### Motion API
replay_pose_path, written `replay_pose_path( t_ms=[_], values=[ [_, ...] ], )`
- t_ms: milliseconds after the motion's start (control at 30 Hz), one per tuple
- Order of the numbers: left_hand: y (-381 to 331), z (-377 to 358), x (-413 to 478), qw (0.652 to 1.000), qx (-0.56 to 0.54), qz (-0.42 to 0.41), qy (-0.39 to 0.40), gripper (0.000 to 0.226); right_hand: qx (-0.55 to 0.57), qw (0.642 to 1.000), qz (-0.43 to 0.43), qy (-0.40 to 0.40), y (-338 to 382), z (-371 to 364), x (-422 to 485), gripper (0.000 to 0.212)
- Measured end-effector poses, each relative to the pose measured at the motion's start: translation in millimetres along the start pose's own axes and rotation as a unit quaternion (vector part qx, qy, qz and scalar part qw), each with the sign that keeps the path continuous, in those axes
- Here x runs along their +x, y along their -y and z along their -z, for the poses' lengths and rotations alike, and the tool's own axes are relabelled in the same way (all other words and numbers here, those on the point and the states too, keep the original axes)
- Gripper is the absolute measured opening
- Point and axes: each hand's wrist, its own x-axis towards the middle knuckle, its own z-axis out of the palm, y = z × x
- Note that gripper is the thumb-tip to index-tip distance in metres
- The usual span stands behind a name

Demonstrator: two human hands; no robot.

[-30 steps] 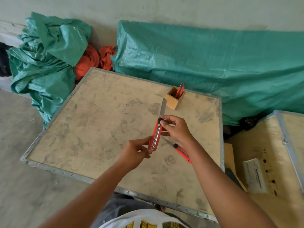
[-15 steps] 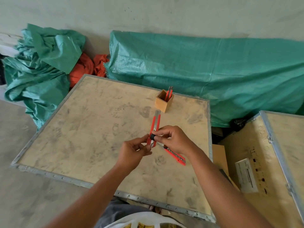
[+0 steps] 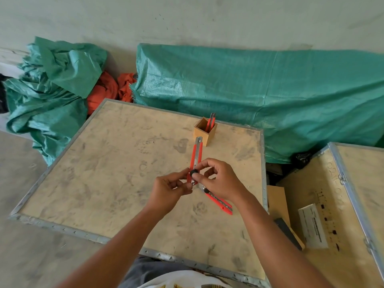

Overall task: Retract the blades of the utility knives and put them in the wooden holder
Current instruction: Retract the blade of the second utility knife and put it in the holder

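Note:
I hold a red utility knife upright over the wooden crate top. My left hand pinches its lower end. My right hand has thumb and fingers on the black slider near the bottom of the knife. No blade shows past the metal tip. A second red knife lies flat on the crate under my right wrist, its front end hidden by my hand. The small wooden holder stands further back with one red knife upright inside it.
Green tarpaulin covers a bulk behind the crate, with more tarp and orange cloth at the left. A second crate with a white label sits at the right. Concrete floor lies to the left.
The blade that stuck out of the held knife a second ago has slid back into the handle as my right hand drew the black slider down. The view also shifted.

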Motion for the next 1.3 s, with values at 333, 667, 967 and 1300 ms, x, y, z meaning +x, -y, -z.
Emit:
replay_pose_path(
  t_ms=[333, 667, 967, 1300],
  values=[
    [-9.5, -11.2, 28.5, 0.999, 0.028, -0.012, 0.009, 0.046, -0.023, 0.999, -0.004, -0.045, -5.3, 10.7, 21.2, 0.018],
    [-13.6, -20.9, 70.2, 0.999, 0.044, -0.004, 0.020, 0.044, -0.009, 0.997, -0.012, -0.076, -12.4, 23.7, 53.9, 0.025],
    [-16.6, -25.6, 138.3, 0.991, 0.126, -0.010, 0.042, 0.045, 0.016, 0.993, -0.027, -0.111, -28.1, 52.9, 129.1, 0.018],
    [-10.3, -37.9, 272.2, 0.972, 0.228, -0.053, -0.012, 0.041, -0.041, 0.980, -0.003, -0.195, -37.1, 89.2, 239.3, 0.022]
  ],
)
